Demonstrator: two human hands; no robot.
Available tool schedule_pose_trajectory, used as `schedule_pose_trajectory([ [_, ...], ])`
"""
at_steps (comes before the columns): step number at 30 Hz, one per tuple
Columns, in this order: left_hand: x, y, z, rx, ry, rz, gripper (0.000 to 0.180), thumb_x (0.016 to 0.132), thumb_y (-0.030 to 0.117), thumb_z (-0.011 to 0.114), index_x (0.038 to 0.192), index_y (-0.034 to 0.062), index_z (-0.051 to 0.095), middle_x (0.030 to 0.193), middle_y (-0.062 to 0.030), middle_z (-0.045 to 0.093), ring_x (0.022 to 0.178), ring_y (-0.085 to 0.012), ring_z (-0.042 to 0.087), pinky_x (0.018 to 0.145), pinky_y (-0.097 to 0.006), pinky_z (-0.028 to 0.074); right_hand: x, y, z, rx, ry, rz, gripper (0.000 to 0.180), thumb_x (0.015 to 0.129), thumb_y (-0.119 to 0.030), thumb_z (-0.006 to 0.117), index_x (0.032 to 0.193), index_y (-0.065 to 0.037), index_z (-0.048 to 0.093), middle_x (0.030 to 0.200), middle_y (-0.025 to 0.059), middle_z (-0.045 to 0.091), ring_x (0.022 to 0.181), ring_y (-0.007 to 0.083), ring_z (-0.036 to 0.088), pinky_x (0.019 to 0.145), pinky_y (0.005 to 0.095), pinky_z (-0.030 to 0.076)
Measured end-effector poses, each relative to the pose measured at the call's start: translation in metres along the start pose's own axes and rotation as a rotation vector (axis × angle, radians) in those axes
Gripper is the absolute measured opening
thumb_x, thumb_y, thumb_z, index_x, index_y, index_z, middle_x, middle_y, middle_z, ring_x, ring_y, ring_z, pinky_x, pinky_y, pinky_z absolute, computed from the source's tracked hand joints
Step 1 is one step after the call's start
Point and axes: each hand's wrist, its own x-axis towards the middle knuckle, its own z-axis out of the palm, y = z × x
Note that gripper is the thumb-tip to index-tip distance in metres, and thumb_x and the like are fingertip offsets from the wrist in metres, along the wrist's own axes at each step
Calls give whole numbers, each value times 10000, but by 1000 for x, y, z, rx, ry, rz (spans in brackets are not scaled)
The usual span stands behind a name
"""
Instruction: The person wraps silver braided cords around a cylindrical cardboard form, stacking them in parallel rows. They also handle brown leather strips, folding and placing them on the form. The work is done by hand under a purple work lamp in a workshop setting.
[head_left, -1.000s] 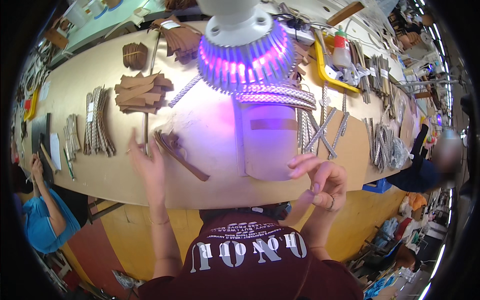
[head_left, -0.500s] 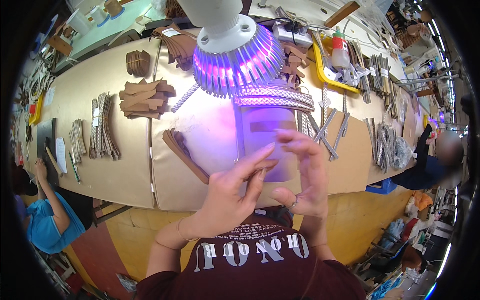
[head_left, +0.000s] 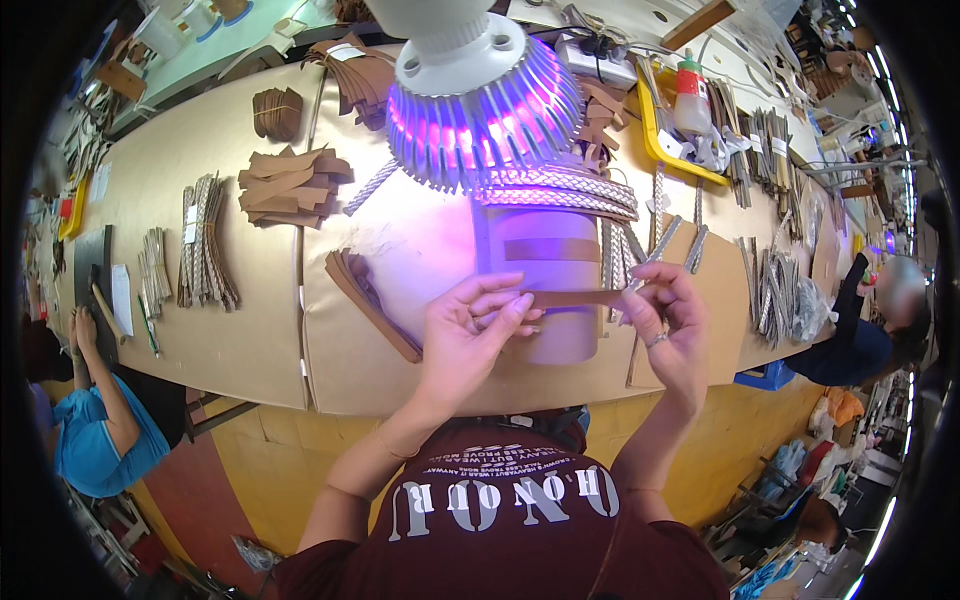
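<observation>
A brown leather strip is stretched level between my two hands, above a smooth cylinder lying under the lamp. My left hand pinches the strip's left end between thumb and fingertips. The other end sits in the fingertips of my right hand, which wears a ring. Another brown strip lies across the cylinder, farther from me. Silver braided cords lie over the cylinder's far end. Left of my left hand rests a folded bundle of brown strips.
A lamp with a finned metal head glows purple close above the work. Brown strip piles and braided cord bundles lie leftward. At the right, a yellow tray holds a red-capped bottle. Other people sit at both sides.
My hands have moved apart, the right one outward to the right. The leather strip, mostly hidden before, now spans between them, with its right end in my right fingers.
</observation>
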Motion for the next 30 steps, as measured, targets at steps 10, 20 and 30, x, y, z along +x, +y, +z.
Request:
schedule_pose_trajectory([
  [10, 15, -18, -11, 21, 159, 12, 241, 892, 16, 665, 1105, -37, 565, 922, -100, 673, 772, -121, 669, 661, -221, 547, 18, 28, 9, -131, 9, 13, 262, 884, -60, 689, 1106, -35, 553, 749, 3, 612, 675, 58, 576, 610, 202, 436],
  [20, -4, -3, -128, 365, 807, 315, 329, 954, 138, 592, 1254, 17, 530, 1088, -48, 571, 917, -105, 574, 733, -233, 493, -10, 0, 46, 5, 167, -210, 250, 874, -144, 694, 1077, -24, 613, 969, 72, 608, 877, 199, 598, 786, 326, 483],
  [30, -32, 6, -156, 166, 842, 300, 389, 995, 196, 539, 1317, -9, 464, 1284, -108, 488, 1088, -147, 518, 894, -293, 460, 6, 12, 210, -289, -615, -12, 535, 881, -40, 663, 1348, -45, 403, 991, 103, 576, 882, 161, 588, 789, 273, 493],
])
